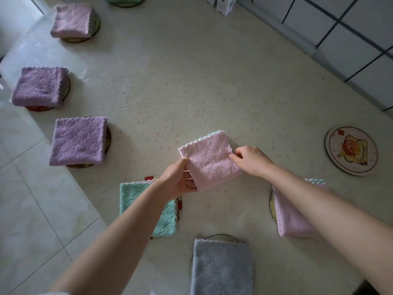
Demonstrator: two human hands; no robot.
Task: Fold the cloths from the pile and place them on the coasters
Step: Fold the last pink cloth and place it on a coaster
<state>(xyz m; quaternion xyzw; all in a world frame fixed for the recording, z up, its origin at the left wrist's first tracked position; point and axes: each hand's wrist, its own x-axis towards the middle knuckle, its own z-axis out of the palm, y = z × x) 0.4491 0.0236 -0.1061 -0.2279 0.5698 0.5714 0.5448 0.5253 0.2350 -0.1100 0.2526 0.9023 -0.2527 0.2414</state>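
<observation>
Nearest us a grey cloth (221,269) lies folded on a coaster (223,235); a teal cloth (144,211) left of it and a pale pink cloth (291,218) right of it, under our forearm, cover two more; on the table (202,86) beyond, our left hand (178,180) grips the pink cloth (210,162) by its near corner, thumb on top, fingers curled beneath; our right hand (251,160) pinches its right edge; well right lies a bare coaster (350,151), its cartoon's red mark too small to read; two purple cloths (78,141) and a far pink cloth (73,21) line the left edge; farthest, cartons (225,5) bear print we cannot read.

Head view, steeply down, close.
</observation>
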